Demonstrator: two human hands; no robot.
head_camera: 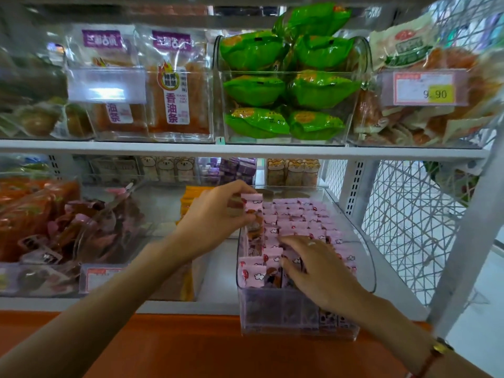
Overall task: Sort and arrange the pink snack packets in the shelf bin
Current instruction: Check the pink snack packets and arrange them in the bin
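Note:
A clear plastic shelf bin [365, 257] on the lower shelf holds several rows of small pink snack packets [297, 216] standing upright. At the bin's left rear, my left hand [215, 214] pinches a few pink packets [253, 205] between thumb and fingers and holds them slightly above the rows. Over the front rows, my right hand [316, 266] lies palm down, its fingers spread and bent onto the packets. Packets under that hand are hidden.
Left of the bin stand an orange packet stack [191, 197] and a clear bin of dark red snacks [81, 227]. The upper shelf carries green packets [289, 85] and orange strips [174, 88]. A white wire side panel [409, 227] closes the right.

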